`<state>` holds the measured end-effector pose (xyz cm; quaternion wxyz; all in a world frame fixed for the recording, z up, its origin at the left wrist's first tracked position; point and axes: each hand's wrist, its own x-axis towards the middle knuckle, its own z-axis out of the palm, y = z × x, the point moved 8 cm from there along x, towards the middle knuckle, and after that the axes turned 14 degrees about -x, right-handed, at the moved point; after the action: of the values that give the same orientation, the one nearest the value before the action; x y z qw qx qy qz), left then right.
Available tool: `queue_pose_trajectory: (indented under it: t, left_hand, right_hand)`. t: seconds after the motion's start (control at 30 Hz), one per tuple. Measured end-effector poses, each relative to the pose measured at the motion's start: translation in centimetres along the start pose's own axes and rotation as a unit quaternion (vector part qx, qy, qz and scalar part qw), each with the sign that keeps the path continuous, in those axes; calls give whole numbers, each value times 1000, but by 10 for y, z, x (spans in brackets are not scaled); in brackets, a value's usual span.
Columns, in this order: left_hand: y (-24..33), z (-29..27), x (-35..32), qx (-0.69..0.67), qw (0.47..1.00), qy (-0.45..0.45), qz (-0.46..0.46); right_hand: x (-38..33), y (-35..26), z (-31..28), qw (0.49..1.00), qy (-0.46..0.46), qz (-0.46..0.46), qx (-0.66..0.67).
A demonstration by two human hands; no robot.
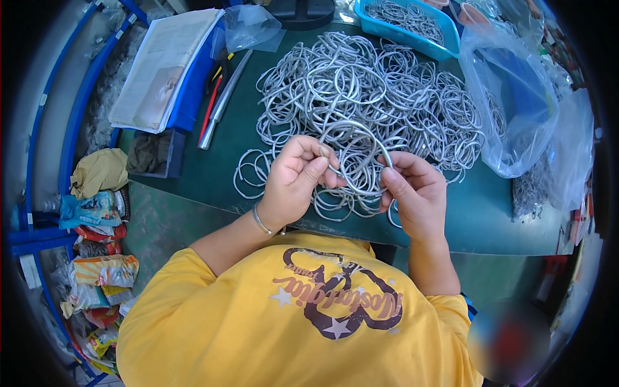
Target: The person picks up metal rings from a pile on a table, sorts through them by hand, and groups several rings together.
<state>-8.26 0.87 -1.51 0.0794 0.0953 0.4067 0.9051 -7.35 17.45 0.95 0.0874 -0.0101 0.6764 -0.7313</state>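
My left hand (298, 177) and my right hand (417, 192) are raised in front of my chest, at the near side of a heap of silver metal rings (361, 84). Between them they hold one large silver ring (370, 133) of thick wire. Thumb and fingertips of my left hand pinch its left side, while those of my right hand grip its right side. Behind it, the heap makes the ring's full outline hard to follow. A few loose rings (248, 177) lie left of the heap on the green table (213, 174).
A turquoise basket (380, 27) of rings stands at the back. Clear plastic bags (512, 116) sit on the right. At left are a tapered metal rod (224, 103), a red pen (209, 113), papers (164, 64) and a small box (173, 155). Packets (106, 269) fill the left-hand shelving.
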Motion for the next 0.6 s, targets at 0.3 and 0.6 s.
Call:
queue_pose_trajectory:
  t: [0.3, 0.6]
  left_hand:
    - [-3, 8, -6, -147, 988, -20, -43]
    - [-1, 29, -11, 282, 946, -160, -26]
  right_hand:
    - [-3, 2, 8, 998, -3, 14, 57]
    - [-9, -7, 24, 998, -35, -39, 34]
